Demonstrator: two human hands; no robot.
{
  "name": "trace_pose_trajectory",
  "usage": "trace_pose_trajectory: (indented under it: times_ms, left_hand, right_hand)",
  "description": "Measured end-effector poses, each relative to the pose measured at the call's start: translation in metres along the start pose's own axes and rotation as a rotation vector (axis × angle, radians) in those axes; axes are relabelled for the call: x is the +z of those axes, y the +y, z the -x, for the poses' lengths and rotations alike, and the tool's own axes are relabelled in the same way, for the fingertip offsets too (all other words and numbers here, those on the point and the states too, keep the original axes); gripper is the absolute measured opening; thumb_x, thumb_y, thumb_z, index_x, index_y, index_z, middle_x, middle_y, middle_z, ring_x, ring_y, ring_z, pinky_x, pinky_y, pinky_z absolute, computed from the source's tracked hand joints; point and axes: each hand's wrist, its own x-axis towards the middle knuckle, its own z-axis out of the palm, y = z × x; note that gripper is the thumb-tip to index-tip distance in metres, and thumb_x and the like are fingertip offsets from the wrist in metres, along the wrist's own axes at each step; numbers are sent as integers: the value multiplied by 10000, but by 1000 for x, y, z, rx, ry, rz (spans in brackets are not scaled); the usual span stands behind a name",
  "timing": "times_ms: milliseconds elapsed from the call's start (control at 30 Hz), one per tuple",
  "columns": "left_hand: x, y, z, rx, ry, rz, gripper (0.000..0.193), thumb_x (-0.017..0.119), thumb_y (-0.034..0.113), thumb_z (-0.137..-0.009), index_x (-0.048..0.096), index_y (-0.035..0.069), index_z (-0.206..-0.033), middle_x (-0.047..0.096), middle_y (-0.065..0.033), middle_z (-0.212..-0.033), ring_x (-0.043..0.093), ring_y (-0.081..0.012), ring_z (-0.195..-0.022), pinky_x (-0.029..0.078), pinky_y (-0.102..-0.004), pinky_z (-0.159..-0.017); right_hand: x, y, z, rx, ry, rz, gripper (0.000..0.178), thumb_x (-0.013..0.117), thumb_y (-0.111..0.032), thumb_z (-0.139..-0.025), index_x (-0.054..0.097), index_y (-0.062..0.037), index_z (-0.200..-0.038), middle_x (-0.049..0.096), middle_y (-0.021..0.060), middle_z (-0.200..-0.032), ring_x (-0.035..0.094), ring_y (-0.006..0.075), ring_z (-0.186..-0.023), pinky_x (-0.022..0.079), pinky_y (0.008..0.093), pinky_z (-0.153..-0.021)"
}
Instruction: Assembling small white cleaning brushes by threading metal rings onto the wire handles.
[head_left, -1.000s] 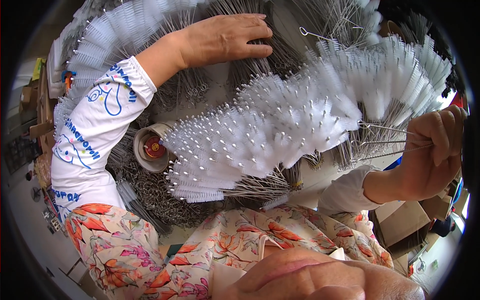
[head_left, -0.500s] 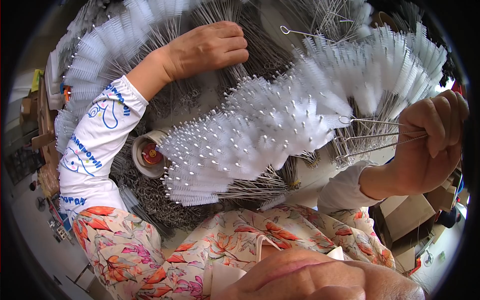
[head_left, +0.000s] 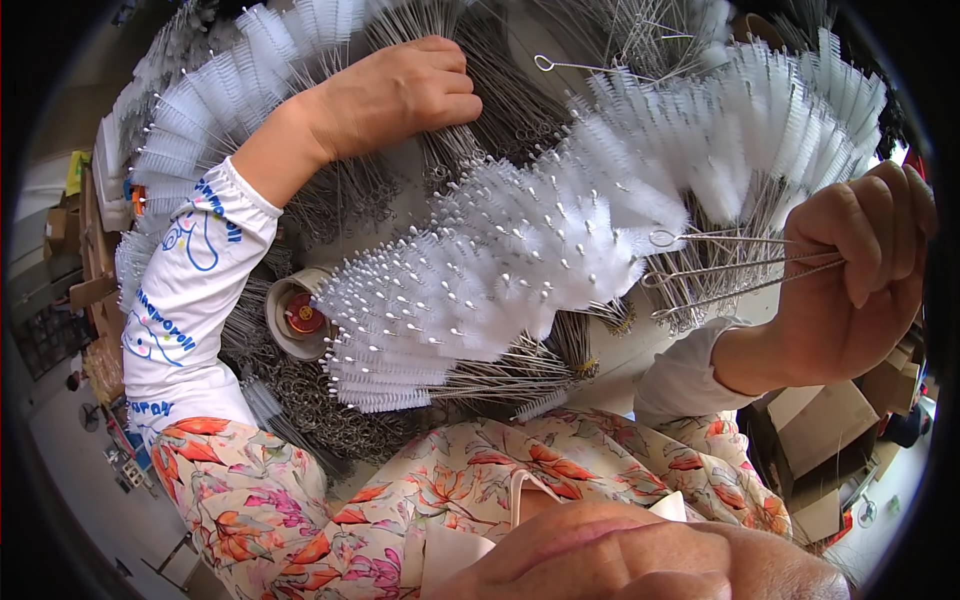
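My left hand (head_left: pixel 415 92) is closed, its fingers curled downward above a bundle of thin wire stems (head_left: pixel 447 150); what is in its grip is hidden. At the right my right hand (head_left: pixel 850 270) is closed around the wire handles of a few brushes (head_left: pixel 735 262). Their looped ends point left, over the edge of the pile; their bristle ends are out of sight. Between the two hands lies a big heap of white bristle brushes (head_left: pixel 490 270), many with small white tips facing up.
More white brushes (head_left: pixel 205 110) fan out at the far left. A round pot (head_left: pixel 300 312) with a red item inside stands left of the heap, near a dark mass of wire loops (head_left: pixel 340 400). One looped wire (head_left: pixel 575 65) sticks out at the back. Cardboard boxes (head_left: pixel 820 430) stand at the right.
The whole scene has slid slightly left in the view. Both hands keep their closed grip and stay in nearly the same place over the brushes.
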Motion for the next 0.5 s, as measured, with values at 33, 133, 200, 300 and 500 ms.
trace_pose_trajectory:
  times_ms: [33, 133, 200, 300, 500]
  left_hand:
    - [1, 1, 1, 3, -5, 2, 46, 524, 75, -693, 491, 52, -716, 520, -58, -749, 540, -231, -866, 425, -368, -914]
    - [1, 2, 0, 2, -67, 43, 43, 522, 64, -695, 490, 40, -711, 510, -65, -738, 540, -235, -826, 416, -383, -948]
    - [0, 2, -3, 30, 13, 59, 31, 514, 40, -695, 486, 30, -702, 491, -67, -711, 535, -233, -790, 396, -395, -990]
    - [-7, -2, -3, -21, -34, 88, 12, 509, 31, -703, 498, 27, -704, 531, -70, -751, 555, -233, -848, 360, -425, -1028]
    - [-48, -22, 2, -152, 83, 309, 76, 532, 28, -699, 479, 51, -650, 614, -87, -919, 553, -247, -1041, 279, -476, -1070]
  right_hand:
    - [-2, 1, 1, 9, 0, 4, 182, 440, -1, -804, 429, -75, -638, 312, 10, -510, 288, 108, -399, 340, 236, -409]
    - [-6, 4, 3, 19, 4, -25, 186, 438, -1, -805, 430, -78, -636, 312, 9, -510, 290, 107, -400, 342, 231, -410]
    - [-11, 3, 3, 10, -3, -20, 188, 439, -1, -805, 430, -79, -635, 311, 9, -510, 291, 106, -401, 342, 229, -410]
    - [-14, 2, 1, -2, -8, -19, 191, 443, -2, -806, 429, -81, -632, 311, 9, -510, 292, 104, -403, 342, 228, -411]
    - [-18, 4, -4, 14, 4, -24, 194, 449, -11, -815, 431, -80, -634, 308, 2, -509, 292, 100, -406, 343, 223, -420]
